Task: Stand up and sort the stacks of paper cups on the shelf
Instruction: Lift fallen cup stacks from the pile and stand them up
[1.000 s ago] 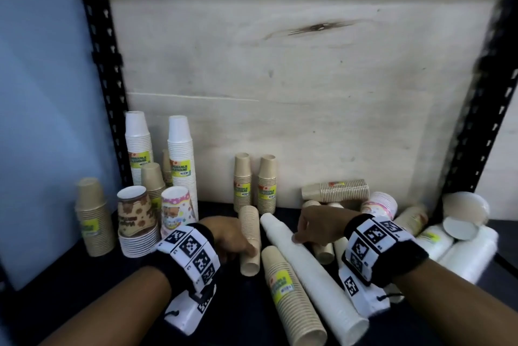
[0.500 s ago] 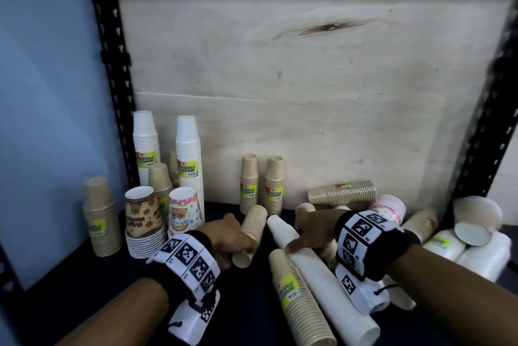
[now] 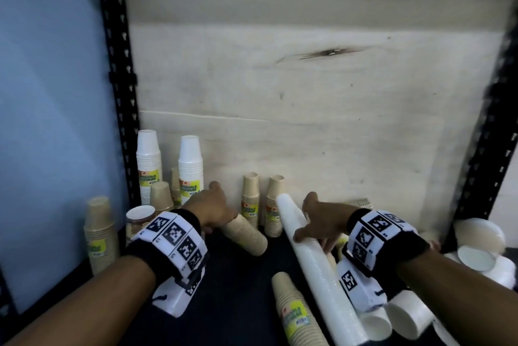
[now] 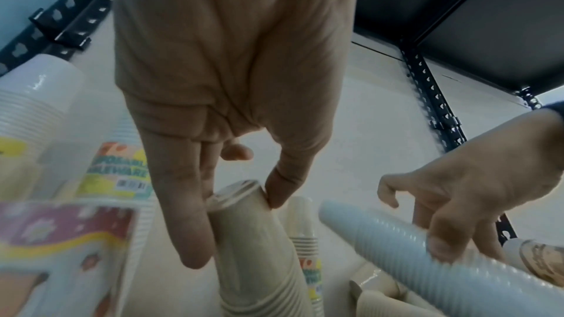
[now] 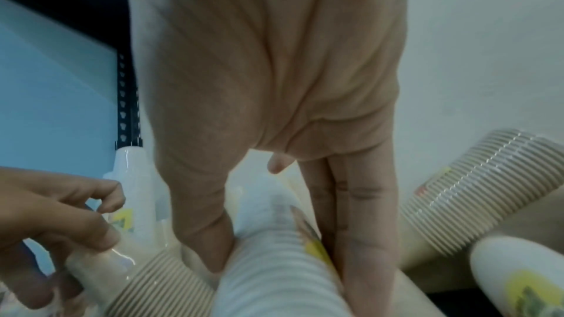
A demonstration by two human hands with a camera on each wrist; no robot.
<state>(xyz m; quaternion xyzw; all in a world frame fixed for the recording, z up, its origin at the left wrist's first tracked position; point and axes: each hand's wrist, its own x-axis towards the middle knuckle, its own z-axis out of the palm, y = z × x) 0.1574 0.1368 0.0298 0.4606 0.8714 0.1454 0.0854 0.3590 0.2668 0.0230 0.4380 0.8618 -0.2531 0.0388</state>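
My left hand [image 3: 221,222] grips the closed end of a tan cup stack [image 3: 246,235], which leans with its open end down on the dark shelf [image 3: 238,303]. In the left wrist view the left hand's [image 4: 235,216] thumb and fingers pinch the tan stack [image 4: 259,262] near its top. My right hand [image 3: 311,233] holds a long white cup stack [image 3: 319,275] near its far end, thumb on one side and fingers on the other. The right wrist view shows the right hand [image 5: 284,266] closed round the white stack [image 5: 268,281].
Upright white stacks [image 3: 190,172] and patterned cups [image 3: 140,216] stand at the back left. Two upright tan stacks [image 3: 250,200] stand between my hands. A labelled tan stack [image 3: 297,315] lies in front. White cups [image 3: 476,247] lie heaped at the right. Black uprights [image 3: 117,65] frame the shelf.
Both hands moved toward the back panel. The left hand tilted the tan stack up by its closed end. The right hand took hold of the long white stack and raised its far end.
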